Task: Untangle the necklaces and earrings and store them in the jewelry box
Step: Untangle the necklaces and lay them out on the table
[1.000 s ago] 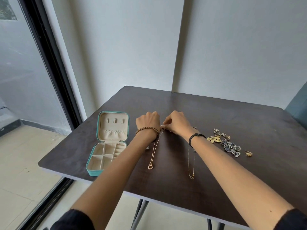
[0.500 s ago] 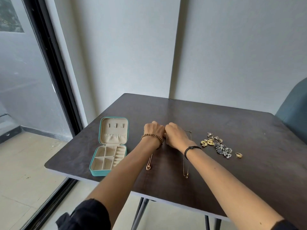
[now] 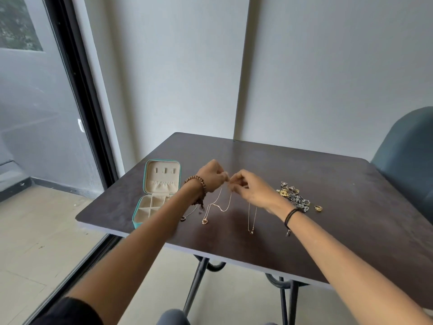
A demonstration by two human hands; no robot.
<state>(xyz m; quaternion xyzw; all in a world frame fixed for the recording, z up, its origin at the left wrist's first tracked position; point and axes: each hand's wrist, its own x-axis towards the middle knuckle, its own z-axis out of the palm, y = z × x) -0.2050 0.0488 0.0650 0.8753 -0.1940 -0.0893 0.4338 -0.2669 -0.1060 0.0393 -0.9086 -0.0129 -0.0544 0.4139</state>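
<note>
Above the table's (image 3: 356, 221) middle, the necklaces (image 3: 220, 202) hang from both hands, pendants toward the near edge. The left hand (image 3: 210, 175) and right hand (image 3: 251, 191) pinch the chains, fingertips nearly touching. The open box (image 3: 161, 184) sits by the left edge, and the earrings (image 3: 295, 197) are heaped toward the right.

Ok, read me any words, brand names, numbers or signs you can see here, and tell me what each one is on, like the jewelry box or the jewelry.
None: no text can be read anywhere in this view.
Jewelry box: no logo or label shows on its lid or compartments.
Necklaces and the pile of earrings and rings: too small to show any marking.
</note>
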